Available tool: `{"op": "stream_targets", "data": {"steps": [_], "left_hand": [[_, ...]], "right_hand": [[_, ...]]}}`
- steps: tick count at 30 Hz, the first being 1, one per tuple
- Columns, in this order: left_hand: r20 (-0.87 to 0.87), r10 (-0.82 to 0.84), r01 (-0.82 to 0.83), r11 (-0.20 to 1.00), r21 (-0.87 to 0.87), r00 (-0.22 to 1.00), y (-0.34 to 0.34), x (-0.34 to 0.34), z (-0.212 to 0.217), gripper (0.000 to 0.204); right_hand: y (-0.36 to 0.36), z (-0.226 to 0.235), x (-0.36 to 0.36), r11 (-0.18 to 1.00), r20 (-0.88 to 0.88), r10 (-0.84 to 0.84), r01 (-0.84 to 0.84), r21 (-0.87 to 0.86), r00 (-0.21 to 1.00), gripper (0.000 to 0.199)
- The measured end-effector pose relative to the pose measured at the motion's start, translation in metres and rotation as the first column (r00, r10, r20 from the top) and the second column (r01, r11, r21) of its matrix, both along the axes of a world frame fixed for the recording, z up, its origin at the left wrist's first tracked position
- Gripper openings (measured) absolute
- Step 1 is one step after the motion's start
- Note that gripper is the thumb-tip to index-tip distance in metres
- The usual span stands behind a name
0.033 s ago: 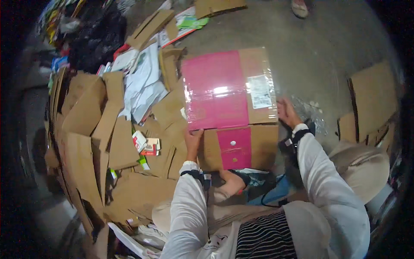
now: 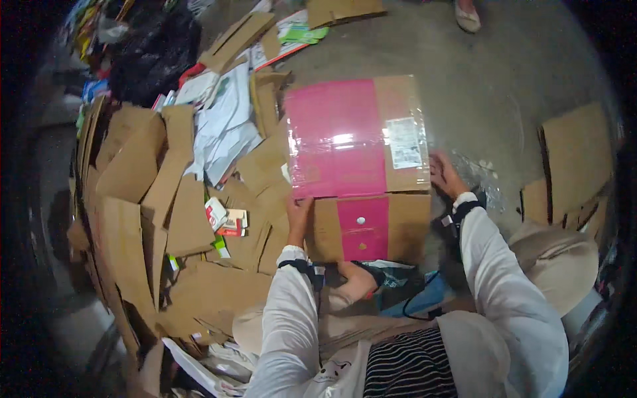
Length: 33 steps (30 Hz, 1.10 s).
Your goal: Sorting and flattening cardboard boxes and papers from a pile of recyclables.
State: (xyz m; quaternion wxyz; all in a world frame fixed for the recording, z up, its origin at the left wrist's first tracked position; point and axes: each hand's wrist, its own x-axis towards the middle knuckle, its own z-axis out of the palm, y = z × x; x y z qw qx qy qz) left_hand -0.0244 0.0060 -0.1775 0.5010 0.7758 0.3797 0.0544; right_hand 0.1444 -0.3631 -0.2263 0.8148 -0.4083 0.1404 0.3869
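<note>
A cardboard box (image 2: 403, 97) with a broad pink band lies in front of me, its upper panel covered in shiny clear tape. On that panel's right side is a white label (image 2: 402, 143). Below a fold or seam, a second panel (image 2: 318, 229) faces me, its pink strip marked by a small white spot. My left hand (image 2: 300, 215) grips the box at its left edge near the seam, thumb on top. At the right edge my right hand (image 2: 448, 176) holds the box from the side, with its fingertips partly hidden.
Flattened cardboard (image 2: 119, 232) is heaped on my left, with white paper sheets (image 2: 225, 132) and small cartons (image 2: 232, 222) among it. Black plastic (image 2: 156, 56) lies far left. More cardboard (image 2: 576, 156) stands at right, near clear plastic film (image 2: 479, 174). A person's shoe (image 2: 468, 18) shows at the far edge.
The whole view has shifted slightly, so the surroundings sit a little further right. Both hands keep their places on the box.
</note>
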Motion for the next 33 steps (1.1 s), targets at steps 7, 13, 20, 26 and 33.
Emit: {"op": "stream_targets", "data": {"steps": [7,13,20,26,33], "left_hand": [[0.154,0.207,-0.122,0.891,-0.437,0.966,0.027,0.008,0.024,0.027],[-0.014,-0.016,0.011,0.96,-0.281,1.0,0.003,0.036,0.05,0.033],[0.064,0.104,-0.085,0.963,-0.254,0.992,0.041,0.026,0.006,0.049],[0.043,-0.023,0.044,0.807,-0.588,0.999,0.018,0.058,0.022,0.034],[-0.163,0.031,-0.002,0.985,0.175,0.986,0.005,0.071,0.0,0.053]], "right_hand": [[0.049,0.02,0.005,0.79,0.381,0.421,-0.127,-0.6,0.823,0.052],[0.02,-0.03,0.021,0.777,0.363,0.459,-0.167,-0.607,0.811,0.052],[0.056,0.022,0.005,0.608,0.322,0.585,-0.139,-0.782,0.744,0.052],[0.032,-0.011,0.01,0.794,0.379,0.368,-0.075,-0.604,0.849,0.051],[0.029,-0.005,0.0,0.579,0.411,0.337,0.158,-0.8,0.847,0.05]]}}
